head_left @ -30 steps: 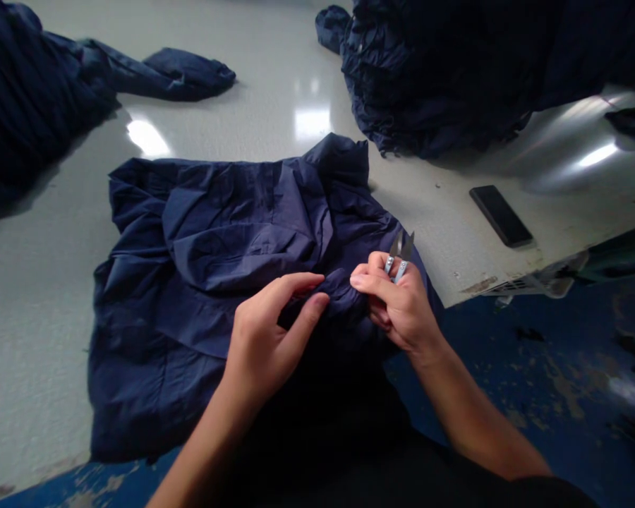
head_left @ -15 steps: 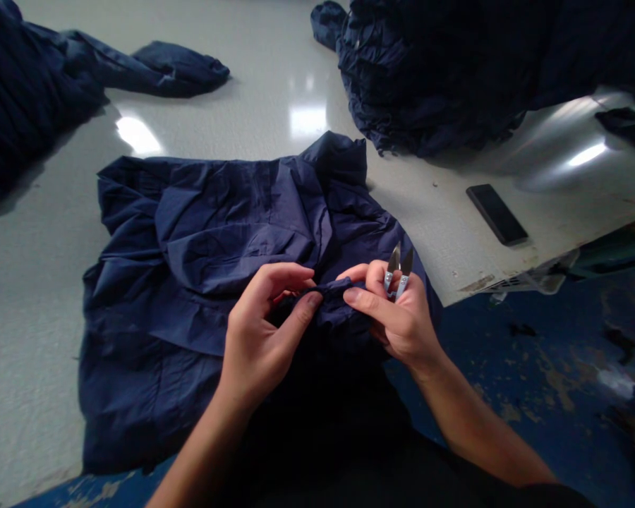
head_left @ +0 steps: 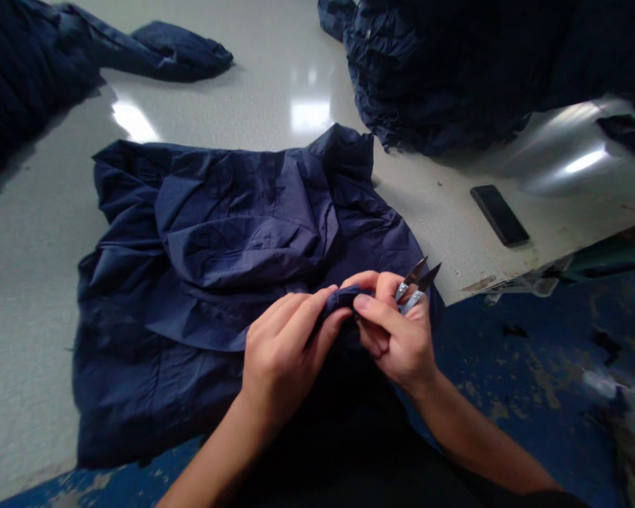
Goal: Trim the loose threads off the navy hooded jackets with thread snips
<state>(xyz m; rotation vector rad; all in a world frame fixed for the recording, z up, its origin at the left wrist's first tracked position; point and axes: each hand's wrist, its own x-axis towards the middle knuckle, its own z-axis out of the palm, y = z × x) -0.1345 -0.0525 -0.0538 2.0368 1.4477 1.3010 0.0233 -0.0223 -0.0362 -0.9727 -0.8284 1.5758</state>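
A crumpled navy blue garment (head_left: 212, 240) lies spread on the pale table (head_left: 26, 282) in front of me. My left hand (head_left: 286, 353) pinches a small fold of its near edge between thumb and fingers. My right hand (head_left: 396, 339) grips the same fold from the right with thumb and forefinger. Small metal thread snips (head_left: 417, 282) sit in my right palm, their two blades pointing up and to the right, slightly apart. The two hands almost touch over the fold.
A black phone (head_left: 498, 214) lies flat on the table at the right. Piles of navy garments rest at the far right (head_left: 455, 70) and far left (head_left: 26, 63). The table's corner edge (head_left: 487, 288) ends right of my hands, above a worn blue floor (head_left: 534, 381).
My hands have drawn closer together on the fold. My left fingers closed tighter on the fabric. The snips tilted further to the right.
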